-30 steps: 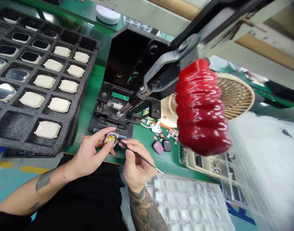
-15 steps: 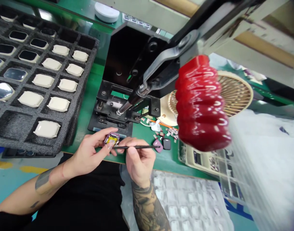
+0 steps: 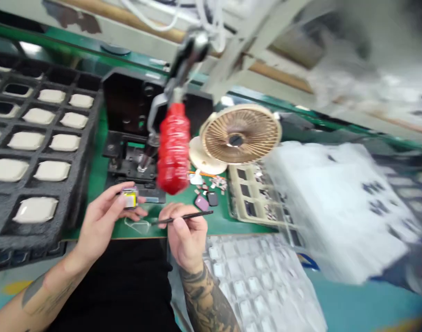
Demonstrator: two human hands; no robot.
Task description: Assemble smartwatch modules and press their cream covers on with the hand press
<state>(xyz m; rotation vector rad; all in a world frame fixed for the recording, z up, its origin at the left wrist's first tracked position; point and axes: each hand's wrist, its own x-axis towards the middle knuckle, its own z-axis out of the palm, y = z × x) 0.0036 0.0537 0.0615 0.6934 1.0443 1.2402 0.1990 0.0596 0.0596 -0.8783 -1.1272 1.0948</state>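
Case (image 3: 130, 199), in your head view, is pinched in your left hand (image 3: 102, 216), up and left of your right hand (image 3: 186, 233), which grips the tool (image 3: 199, 214) nearly sideways, its left end low, right of and apart from the case.

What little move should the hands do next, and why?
Maybe the right hand should bring the thin black tool to the small case: the left hand holds the case with its yellow part showing, and the tool is apart from it.
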